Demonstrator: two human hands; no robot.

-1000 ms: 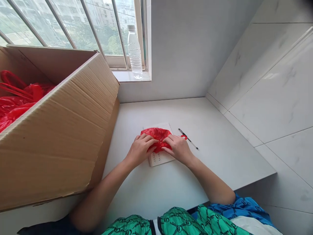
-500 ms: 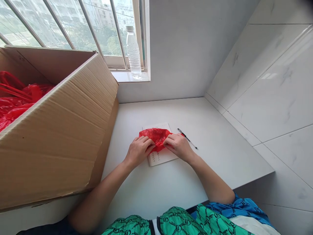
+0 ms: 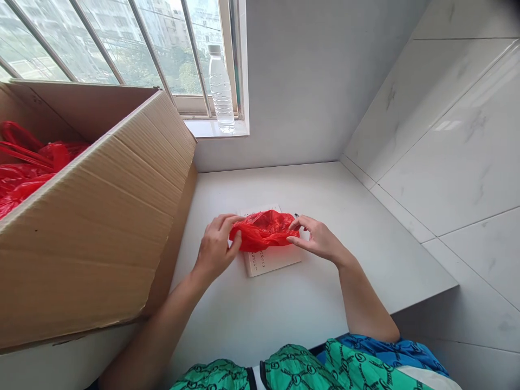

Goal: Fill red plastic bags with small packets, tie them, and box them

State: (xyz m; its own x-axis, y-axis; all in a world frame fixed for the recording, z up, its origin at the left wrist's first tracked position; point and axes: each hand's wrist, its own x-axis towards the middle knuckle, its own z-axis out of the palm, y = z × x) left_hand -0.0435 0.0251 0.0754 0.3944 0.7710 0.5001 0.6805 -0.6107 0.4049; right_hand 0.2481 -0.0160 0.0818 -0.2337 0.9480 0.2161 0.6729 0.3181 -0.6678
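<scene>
A crinkled red plastic bag (image 3: 266,230) is spread sideways above a white printed booklet (image 3: 276,261) on the white table. My left hand (image 3: 218,244) has the bag's left end between thumb and fingers. At the bag's right end, my right hand (image 3: 314,238) pinches the edge between thumb and index finger. The bag hides the booklet's middle. Just the tip of a black pen (image 3: 296,215) shows behind my right hand.
A large cardboard box (image 3: 97,216) with red plastic bags (image 3: 28,168) inside stands on the left. A water bottle (image 3: 221,92) is on the sill of the barred window. The white table (image 3: 385,260) meets a tiled wall on the right.
Both hands have moved apart, the left one leftward and the right one rightward. The red bag between them is stretched wider, and most of the pen is now covered.
</scene>
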